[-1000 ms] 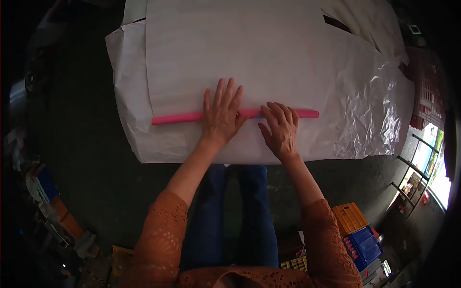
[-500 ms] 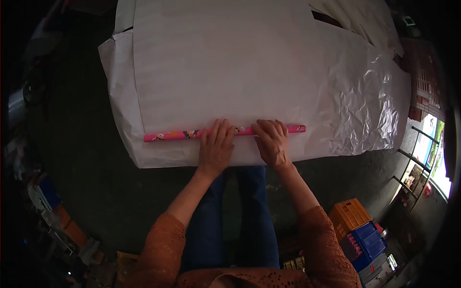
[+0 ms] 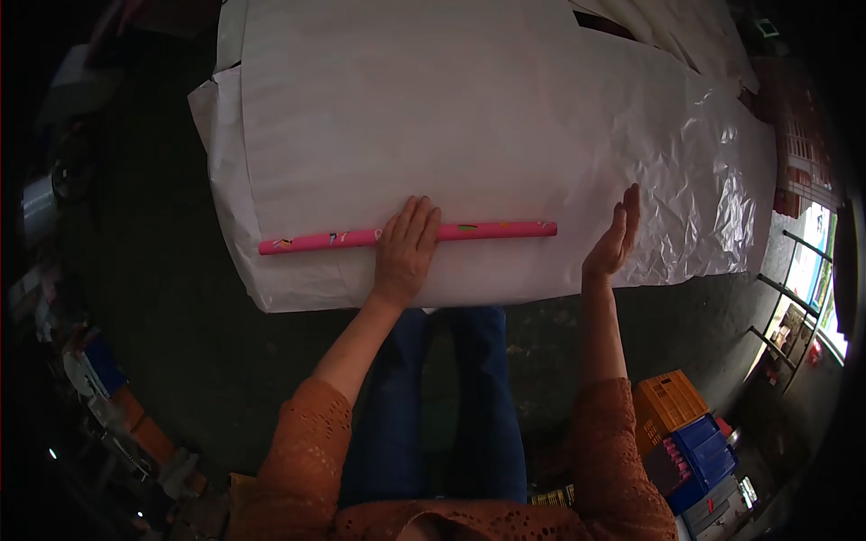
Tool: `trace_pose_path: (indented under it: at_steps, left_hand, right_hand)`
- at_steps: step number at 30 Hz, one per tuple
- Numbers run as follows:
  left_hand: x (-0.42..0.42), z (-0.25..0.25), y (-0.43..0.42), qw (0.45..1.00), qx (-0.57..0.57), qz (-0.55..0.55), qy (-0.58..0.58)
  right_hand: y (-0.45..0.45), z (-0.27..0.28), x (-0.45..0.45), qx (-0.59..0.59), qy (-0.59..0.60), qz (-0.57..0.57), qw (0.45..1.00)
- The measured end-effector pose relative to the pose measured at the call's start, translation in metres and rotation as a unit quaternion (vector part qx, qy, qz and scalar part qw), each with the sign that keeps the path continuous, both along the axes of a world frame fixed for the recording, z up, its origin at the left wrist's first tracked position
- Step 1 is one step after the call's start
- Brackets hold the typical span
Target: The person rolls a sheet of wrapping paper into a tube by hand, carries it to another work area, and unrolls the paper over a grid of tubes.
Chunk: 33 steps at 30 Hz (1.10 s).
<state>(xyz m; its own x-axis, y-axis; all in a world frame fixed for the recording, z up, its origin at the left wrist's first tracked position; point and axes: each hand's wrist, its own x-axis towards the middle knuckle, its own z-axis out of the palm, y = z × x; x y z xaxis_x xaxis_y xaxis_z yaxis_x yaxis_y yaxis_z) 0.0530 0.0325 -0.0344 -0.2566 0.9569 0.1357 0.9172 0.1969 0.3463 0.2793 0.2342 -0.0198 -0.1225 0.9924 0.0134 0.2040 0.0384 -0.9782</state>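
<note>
A long pink roll with small coloured prints (image 3: 496, 230) lies crosswise on the white paper sheet (image 3: 433, 108) near the table's front edge. My left hand (image 3: 409, 251) rests flat across the roll, left of its right half, fingers stretched out and pointing away from me. Off the roll's right end, my right hand (image 3: 615, 236) is held on edge with its fingers extended and nothing in it. The palm side of my right hand faces left, toward the roll.
Crinkled clear film (image 3: 699, 198) covers the table's right side. On the floor at the lower right are an orange crate (image 3: 669, 403) and a blue crate (image 3: 705, 451) with pink items beside it. A metal rack (image 3: 783, 302) stands at the far right.
My right hand has left the roll and moved right, past its end. My left hand stays on the roll, which was rolled toward me and then slightly back, its visible prints changing.
</note>
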Motion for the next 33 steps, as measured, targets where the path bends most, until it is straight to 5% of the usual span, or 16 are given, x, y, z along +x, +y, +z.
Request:
trace_pose_path:
  at_steps: [11,17,22,26,29,31,33]
  left_hand:
    - [0.002,-0.004,0.001,0.999,0.029,-0.023,-0.012]
    - [-0.003,-0.005,-0.003,0.998,0.049,-0.019,-0.034]
    - [0.002,0.003,0.002,0.999,0.050,-0.011,0.002]
    - [0.014,-0.001,0.007,0.998,0.059,-0.012,0.011]
    - [0.008,0.002,0.005,0.999,0.049,-0.016,-0.005]
    - [0.006,0.005,0.005,0.999,0.049,-0.015,-0.020]
    - [0.007,0.009,0.007,0.998,0.056,-0.016,-0.037]
  right_hand:
    - [-0.047,-0.005,-0.032,-0.026,-0.010,0.144,0.989]
    - [-0.023,-0.008,-0.007,0.002,0.013,0.044,0.999]
    - [-0.020,-0.012,0.018,0.000,-0.106,0.046,0.993]
    - [-0.066,-0.006,-0.036,-0.009,-0.075,0.076,0.994]
    - [-0.068,0.015,-0.056,0.094,-0.159,0.157,0.970]
    - [-0.064,0.038,-0.055,0.232,-0.336,0.247,0.879]
    - [-0.077,0.032,-0.063,0.225,-0.352,0.311,0.854]
